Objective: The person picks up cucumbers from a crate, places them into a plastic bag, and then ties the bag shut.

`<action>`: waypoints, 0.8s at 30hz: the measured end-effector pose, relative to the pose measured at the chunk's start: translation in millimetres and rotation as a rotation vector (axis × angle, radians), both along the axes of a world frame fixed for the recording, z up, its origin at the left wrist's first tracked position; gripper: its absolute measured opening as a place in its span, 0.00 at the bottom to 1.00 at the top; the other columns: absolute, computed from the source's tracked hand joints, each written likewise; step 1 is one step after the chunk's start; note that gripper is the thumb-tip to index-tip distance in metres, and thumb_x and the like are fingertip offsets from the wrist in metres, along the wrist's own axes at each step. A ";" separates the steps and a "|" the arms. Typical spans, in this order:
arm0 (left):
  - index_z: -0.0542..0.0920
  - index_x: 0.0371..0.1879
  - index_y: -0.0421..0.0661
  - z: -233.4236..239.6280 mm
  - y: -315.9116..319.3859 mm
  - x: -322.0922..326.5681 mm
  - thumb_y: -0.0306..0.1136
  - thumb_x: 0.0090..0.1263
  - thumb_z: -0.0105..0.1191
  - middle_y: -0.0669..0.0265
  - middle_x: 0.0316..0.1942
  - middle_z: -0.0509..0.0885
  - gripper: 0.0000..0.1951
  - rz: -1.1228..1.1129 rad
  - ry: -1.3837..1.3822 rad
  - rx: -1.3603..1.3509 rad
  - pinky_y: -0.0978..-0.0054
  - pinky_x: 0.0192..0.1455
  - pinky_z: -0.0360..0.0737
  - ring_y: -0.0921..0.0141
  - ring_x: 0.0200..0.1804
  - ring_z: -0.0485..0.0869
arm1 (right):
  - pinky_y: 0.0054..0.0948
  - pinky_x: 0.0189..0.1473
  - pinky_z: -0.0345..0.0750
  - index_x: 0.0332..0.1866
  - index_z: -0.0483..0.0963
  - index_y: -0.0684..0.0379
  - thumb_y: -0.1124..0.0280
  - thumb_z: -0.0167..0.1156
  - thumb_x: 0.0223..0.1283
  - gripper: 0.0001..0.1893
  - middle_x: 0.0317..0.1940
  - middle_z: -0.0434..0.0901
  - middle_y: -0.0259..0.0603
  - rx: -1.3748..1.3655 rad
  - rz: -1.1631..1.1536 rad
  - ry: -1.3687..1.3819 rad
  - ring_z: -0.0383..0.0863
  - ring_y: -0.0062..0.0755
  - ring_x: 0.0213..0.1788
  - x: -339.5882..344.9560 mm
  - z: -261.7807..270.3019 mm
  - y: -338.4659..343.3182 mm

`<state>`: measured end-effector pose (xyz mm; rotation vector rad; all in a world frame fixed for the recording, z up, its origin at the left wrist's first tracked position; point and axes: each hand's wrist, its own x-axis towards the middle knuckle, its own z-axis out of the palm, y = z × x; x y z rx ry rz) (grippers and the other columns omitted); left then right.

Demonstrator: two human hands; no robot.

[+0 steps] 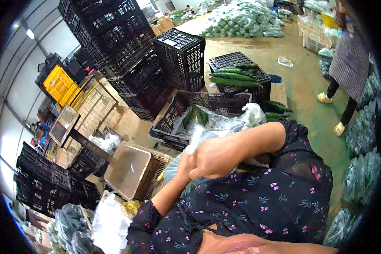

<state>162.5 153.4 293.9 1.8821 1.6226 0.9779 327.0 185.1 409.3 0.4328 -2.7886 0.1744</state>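
My right hand [220,155] and my left hand [186,163] meet in front of my chest, closed on the gathered neck of a clear plastic bag [173,168]. A blurred white tip of plastic sticks up above my fists. The bag's body hangs below and behind my forearms, and its contents are mostly hidden. Just beyond is a black plastic crate [168,125] lined with clear film, holding a few dark green cucumbers [200,115]. More cucumbers [235,77] lie on an upturned black crate [222,59] behind it.
A platform scale [128,170] stands at my left, its display head [64,125] on a post. White plastic bags [111,222] lie nearer me. Tall black crate stacks [114,41] rise ahead. Filled bags [360,177] line the right; a person [349,63] stands there. A bag heap [244,19] lies far back.
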 end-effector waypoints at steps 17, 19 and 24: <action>0.71 0.30 0.50 7.0 2.9 2.2 0.49 0.67 0.38 0.76 0.17 0.65 0.16 -0.281 -0.855 -0.442 0.83 0.18 0.54 0.81 0.17 0.59 | 0.31 0.41 0.74 0.44 0.72 0.60 0.61 0.62 0.46 0.20 0.36 0.76 0.45 -0.333 -0.435 0.074 0.77 0.41 0.38 15.7 -27.7 42.7; 0.72 0.29 0.50 10.1 5.1 -0.9 0.49 0.67 0.39 0.75 0.18 0.66 0.16 -0.205 -0.850 -0.497 0.83 0.18 0.54 0.81 0.17 0.60 | 0.26 0.30 0.74 0.35 0.75 0.63 0.69 0.62 0.45 0.12 0.29 0.77 0.44 -0.490 -0.545 0.154 0.78 0.32 0.28 18.0 -35.1 39.1; 0.74 0.35 0.47 17.8 5.6 0.8 0.46 0.64 0.44 0.75 0.18 0.67 0.15 -0.216 -0.899 -0.511 0.83 0.16 0.54 0.81 0.17 0.61 | 0.25 0.25 0.71 0.29 0.75 0.62 0.73 0.61 0.44 0.06 0.21 0.75 0.41 -0.444 -0.419 0.261 0.74 0.32 0.22 12.9 -45.5 18.7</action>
